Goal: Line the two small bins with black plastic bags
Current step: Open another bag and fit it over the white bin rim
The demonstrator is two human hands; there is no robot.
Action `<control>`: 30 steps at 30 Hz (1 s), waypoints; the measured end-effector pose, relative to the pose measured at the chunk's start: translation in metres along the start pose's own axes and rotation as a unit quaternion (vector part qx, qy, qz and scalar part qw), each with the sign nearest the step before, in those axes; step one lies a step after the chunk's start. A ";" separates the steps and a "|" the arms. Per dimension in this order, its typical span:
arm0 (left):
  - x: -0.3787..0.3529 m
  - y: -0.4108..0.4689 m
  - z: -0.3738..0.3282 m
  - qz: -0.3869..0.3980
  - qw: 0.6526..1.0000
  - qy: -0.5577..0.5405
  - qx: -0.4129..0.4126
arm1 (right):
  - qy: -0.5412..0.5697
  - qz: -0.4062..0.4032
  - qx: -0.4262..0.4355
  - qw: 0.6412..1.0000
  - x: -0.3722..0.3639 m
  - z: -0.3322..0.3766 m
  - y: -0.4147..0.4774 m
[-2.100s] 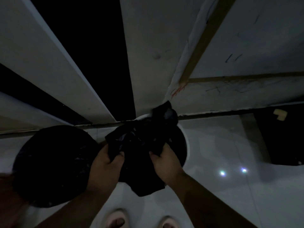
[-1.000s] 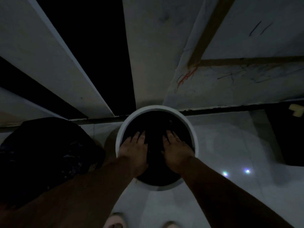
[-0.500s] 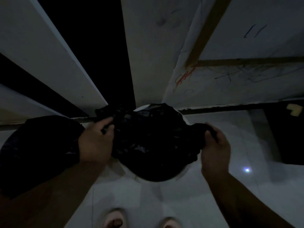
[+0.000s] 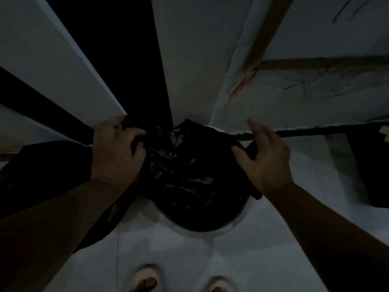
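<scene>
A round white bin [image 4: 228, 227] stands on the floor in front of me, its mouth covered by a crumpled black plastic bag [image 4: 189, 171]. My left hand [image 4: 115, 152] grips the bag's edge at the bin's far left rim. My right hand [image 4: 265, 159] is at the right rim, thumb and lower fingers pinching the bag's edge, forefinger raised. A second bin [image 4: 48, 165], dark and covered by a black bag, sits to the left, mostly hidden behind my left forearm.
White wall panels [image 4: 195, 60] with dark gaps rise just behind the bins. A dark opening [image 4: 370, 165] lies at the right on the pale tiled floor [image 4: 315, 186]. My two feet [image 4: 147, 279] show at the bottom edge.
One second ago both hands pressed flat inside the bin. Since then they have lifted the bag's edges, spread them apart, and carried them toward the far rim; the right forefinger has lifted.
</scene>
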State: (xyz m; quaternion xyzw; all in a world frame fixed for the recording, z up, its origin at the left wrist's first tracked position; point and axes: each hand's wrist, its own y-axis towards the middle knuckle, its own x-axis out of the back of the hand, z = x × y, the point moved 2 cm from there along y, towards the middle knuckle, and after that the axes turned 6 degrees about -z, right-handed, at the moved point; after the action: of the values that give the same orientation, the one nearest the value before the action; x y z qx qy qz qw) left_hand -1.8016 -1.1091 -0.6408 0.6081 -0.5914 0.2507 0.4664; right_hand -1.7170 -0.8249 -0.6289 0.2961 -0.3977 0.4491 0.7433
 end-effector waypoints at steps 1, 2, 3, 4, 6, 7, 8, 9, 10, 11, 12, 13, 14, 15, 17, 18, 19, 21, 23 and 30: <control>0.002 0.001 -0.006 -0.006 0.997 0.015 -0.073 | -0.061 0.044 0.013 0.997 -0.005 0.005 0.003; 0.000 0.004 -0.011 0.014 0.992 0.038 -0.117 | -0.105 0.097 -0.001 0.990 -0.011 0.008 0.009; -0.004 0.008 -0.014 0.058 0.988 0.075 -0.121 | -0.129 0.145 -0.030 0.981 -0.016 0.009 0.014; -0.010 0.013 -0.015 0.112 0.982 0.123 -0.086 | -0.136 0.178 -0.059 0.973 -0.019 0.009 0.021; -0.020 0.024 -0.013 0.215 0.960 0.174 0.047 | -0.127 0.199 -0.091 0.967 -0.023 0.007 0.031; -0.025 0.028 -0.009 0.251 0.949 0.147 0.117 | -0.118 0.189 -0.092 0.970 -0.024 0.004 0.036; -0.032 0.031 -0.004 0.286 0.936 0.104 0.176 | -0.097 0.177 -0.094 0.975 -0.026 0.001 0.040; -0.038 0.033 0.002 0.316 0.921 0.062 0.217 | -0.062 0.166 -0.102 0.979 -0.027 -0.003 0.044; -0.043 0.034 0.007 0.337 0.908 0.018 0.250 | -0.021 0.157 -0.115 0.981 -0.028 -0.006 0.046; -0.048 0.034 0.013 0.339 0.897 -0.028 0.283 | 0.017 0.149 -0.129 0.980 -0.029 -0.009 0.049; -0.052 0.033 0.019 0.330 0.887 -0.074 0.314 | 0.053 0.140 -0.145 0.978 -0.030 -0.013 0.052; -0.055 0.031 0.023 0.312 0.879 -0.112 0.343 | 0.078 0.133 -0.162 0.975 -0.031 -0.016 0.055; -0.058 0.029 0.025 0.292 0.873 -0.141 0.364 | 0.092 0.131 -0.179 0.971 -0.033 -0.020 0.059; -0.062 0.028 0.026 0.272 0.868 -0.167 0.381 | 0.092 0.137 -0.192 0.967 -0.037 -0.023 0.063; -0.071 0.026 0.026 0.255 0.854 -0.208 0.402 | 0.063 0.175 -0.204 0.961 -0.046 -0.029 0.069; -0.076 0.026 0.026 0.252 0.851 -0.220 0.404 | 0.047 0.195 -0.214 0.956 -0.051 -0.032 0.072; -0.082 0.026 0.027 0.247 0.852 -0.223 0.404 | 0.042 0.213 -0.233 0.948 -0.056 -0.035 0.074; -0.092 0.026 0.032 0.232 0.860 -0.205 0.407 | 0.055 0.238 -0.276 0.930 -0.064 -0.042 0.077; -0.097 0.025 0.038 0.217 0.855 -0.182 0.434 | 0.074 0.251 -0.298 0.918 -0.068 -0.049 0.077; -0.082 -0.002 0.028 0.219 0.825 -0.285 0.435 | 0.192 0.150 -0.357 0.902 -0.046 -0.073 0.040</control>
State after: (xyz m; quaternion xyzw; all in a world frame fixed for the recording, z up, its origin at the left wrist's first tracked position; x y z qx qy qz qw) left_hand -1.8208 -1.0935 -0.7239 0.6466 -0.6453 0.3935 -0.1033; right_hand -1.7420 -0.7699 -0.7020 -0.1436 -0.4209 0.4310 0.7851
